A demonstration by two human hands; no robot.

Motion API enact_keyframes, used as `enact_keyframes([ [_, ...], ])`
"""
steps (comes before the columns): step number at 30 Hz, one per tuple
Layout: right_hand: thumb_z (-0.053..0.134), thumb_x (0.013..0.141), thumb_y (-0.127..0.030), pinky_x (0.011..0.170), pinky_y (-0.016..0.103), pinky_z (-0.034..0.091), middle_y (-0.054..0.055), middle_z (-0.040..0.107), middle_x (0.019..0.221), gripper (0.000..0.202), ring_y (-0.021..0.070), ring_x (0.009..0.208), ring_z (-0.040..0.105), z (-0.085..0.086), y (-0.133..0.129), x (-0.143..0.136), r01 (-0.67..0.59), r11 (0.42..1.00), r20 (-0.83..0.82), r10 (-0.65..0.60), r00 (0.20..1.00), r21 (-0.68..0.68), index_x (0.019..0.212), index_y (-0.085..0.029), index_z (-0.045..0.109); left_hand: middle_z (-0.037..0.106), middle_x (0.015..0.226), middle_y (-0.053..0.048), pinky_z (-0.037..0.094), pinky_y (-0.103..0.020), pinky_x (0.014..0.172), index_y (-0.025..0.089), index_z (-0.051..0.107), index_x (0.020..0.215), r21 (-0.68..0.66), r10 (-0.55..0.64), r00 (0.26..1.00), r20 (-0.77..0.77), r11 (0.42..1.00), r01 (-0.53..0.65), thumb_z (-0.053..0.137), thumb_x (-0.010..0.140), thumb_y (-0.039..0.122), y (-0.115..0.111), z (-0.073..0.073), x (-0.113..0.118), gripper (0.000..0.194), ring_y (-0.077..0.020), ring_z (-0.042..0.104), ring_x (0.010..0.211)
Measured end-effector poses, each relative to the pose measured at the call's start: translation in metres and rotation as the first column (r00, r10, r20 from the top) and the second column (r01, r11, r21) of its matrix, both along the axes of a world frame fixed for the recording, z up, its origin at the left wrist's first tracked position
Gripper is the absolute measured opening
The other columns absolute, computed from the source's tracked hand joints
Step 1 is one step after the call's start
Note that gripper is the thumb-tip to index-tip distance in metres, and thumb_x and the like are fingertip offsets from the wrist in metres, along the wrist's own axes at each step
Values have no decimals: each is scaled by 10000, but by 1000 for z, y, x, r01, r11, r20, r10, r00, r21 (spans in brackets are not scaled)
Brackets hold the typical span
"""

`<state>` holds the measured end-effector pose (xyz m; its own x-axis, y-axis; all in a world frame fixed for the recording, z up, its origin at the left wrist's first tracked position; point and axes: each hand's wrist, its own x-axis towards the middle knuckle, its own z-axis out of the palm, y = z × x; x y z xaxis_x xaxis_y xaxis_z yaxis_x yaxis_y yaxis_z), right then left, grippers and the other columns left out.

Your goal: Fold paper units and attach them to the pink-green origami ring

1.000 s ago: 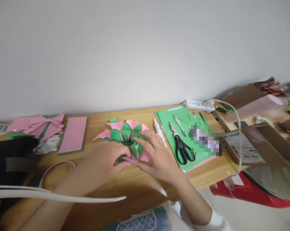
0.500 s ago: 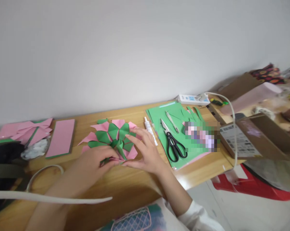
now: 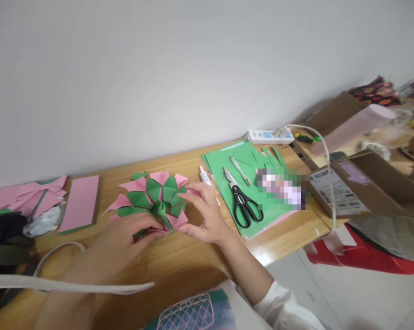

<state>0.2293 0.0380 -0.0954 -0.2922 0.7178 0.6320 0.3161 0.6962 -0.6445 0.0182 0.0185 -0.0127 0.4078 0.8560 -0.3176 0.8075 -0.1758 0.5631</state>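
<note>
Compared with half a second ago, the right hand (image 3: 208, 217) has eased out to the right edge of the pink-and-green paper flower (image 3: 154, 189), half open, can't tell if it's touching. The left hand (image 3: 131, 233) is pinching the near edge. The flower's on the table (image 3: 189, 256), middle facing up, roughly round so no real long axis, petal tips fanning left and wallward.

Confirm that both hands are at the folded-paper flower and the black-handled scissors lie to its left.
Wrong side: the head view shows the black-handled scissors to the right of the folded-paper flower. The left hand and right hand are at it, as stated.
</note>
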Motion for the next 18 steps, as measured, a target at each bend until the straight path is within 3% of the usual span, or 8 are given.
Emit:
enact_keyframes([
  [7,539,851,-623,950,428,450,126,533,1179,559,252,1119,521,0,0,-1,5,1000,-20,-5,1000,9,1208,-194,571,760,980,-29,543,-316,795,250,728,879,-33,-24,1000,17,999,25,470,867,370,-1,-3,-2,284,-221,687,937],
  [12,527,864,-606,938,428,460,123,556,1149,525,247,1086,537,2,-2,-4,-15,1000,-15,15,1000,3,1179,-189,587,749,937,-47,560,-278,694,236,720,887,-99,-8,998,67,995,15,423,883,338,-2,-2,1,314,-198,698,831],
  [18,514,879,-566,957,431,458,126,562,1146,475,242,1103,552,6,-6,-5,-12,1000,-15,12,1000,-8,1159,-188,587,751,930,-41,577,-295,716,247,716,869,-65,-16,998,68,998,21,461,881,328,-2,-7,-1,268,-210,697,858],
])
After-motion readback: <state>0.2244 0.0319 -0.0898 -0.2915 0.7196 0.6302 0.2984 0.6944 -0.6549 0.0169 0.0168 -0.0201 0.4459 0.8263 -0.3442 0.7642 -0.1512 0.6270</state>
